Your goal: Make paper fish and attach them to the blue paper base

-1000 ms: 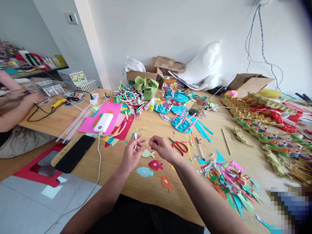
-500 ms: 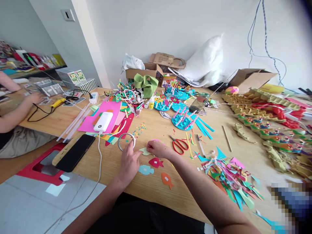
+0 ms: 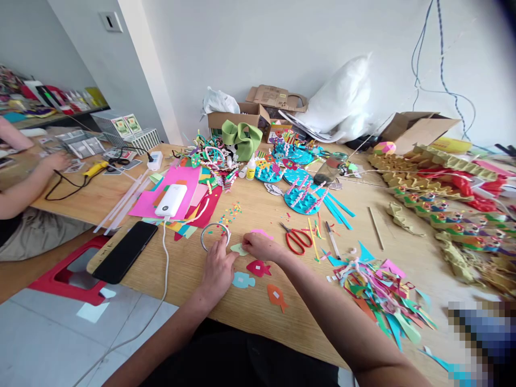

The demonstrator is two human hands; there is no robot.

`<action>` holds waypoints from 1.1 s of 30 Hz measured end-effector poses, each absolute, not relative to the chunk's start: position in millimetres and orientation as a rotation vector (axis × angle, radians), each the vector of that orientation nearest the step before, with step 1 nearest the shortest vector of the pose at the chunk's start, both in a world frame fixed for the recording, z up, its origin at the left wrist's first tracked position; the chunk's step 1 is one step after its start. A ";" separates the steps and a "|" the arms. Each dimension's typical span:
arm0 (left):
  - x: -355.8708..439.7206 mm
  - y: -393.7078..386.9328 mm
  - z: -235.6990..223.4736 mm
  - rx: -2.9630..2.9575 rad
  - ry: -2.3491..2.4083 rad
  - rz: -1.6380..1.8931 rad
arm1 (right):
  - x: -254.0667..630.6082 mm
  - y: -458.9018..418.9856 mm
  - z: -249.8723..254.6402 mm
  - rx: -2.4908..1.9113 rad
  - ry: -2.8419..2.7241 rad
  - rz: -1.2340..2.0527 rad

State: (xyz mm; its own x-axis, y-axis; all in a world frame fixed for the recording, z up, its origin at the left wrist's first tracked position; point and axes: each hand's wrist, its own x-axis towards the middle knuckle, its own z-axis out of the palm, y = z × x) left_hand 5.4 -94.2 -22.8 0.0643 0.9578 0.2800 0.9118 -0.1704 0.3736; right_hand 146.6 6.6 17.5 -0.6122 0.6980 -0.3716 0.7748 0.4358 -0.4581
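My left hand [image 3: 217,271] has its fingers on the right edge of a roll of tape [image 3: 202,239], with the thumb reaching toward a pale green paper fish [image 3: 237,249]. Over the right end of that fish, my right hand [image 3: 260,247] is closed, fingers curled down; whatever they pinch is hidden. Below it lie a red paper fish [image 3: 264,268], a light blue one [image 3: 240,280] and an orange one [image 3: 274,294]. The red and orange ones each bear a small whitish patch. A pink paper piece [image 3: 263,233] shows partly behind my right hand.
Red-handled scissors [image 3: 297,240], a pen [image 3: 332,241] and a heap of paper scraps [image 3: 382,301] lie to the right. A black phone [image 3: 126,252], a white power bank [image 3: 171,200] and its cable are at left. A co-worker's arm [image 3: 28,183] rests far left.
The tape roll and my left hand have shifted slightly right, and the roll's angle has changed. My right hand stays at the green fish.
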 end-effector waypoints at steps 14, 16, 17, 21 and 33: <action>5.7 -94.6 -26.0 2.248 1.951 0.699 | 141.3 5.2 11.1 1.352 2.539 -0.733; 5.8 -94.5 -26.3 2.253 1.954 0.698 | 141.0 4.7 8.7 1.358 2.539 -0.705; 5.9 -94.5 -26.2 2.255 1.958 0.692 | 140.8 4.4 8.1 1.360 2.539 -0.692; 6.4 -94.2 -24.3 2.260 1.983 0.670 | 139.2 3.0 7.6 1.364 2.533 -0.649; 6.3 -94.1 -26.9 2.262 1.963 0.665 | 134.6 -2.1 14.1 1.461 2.526 -0.536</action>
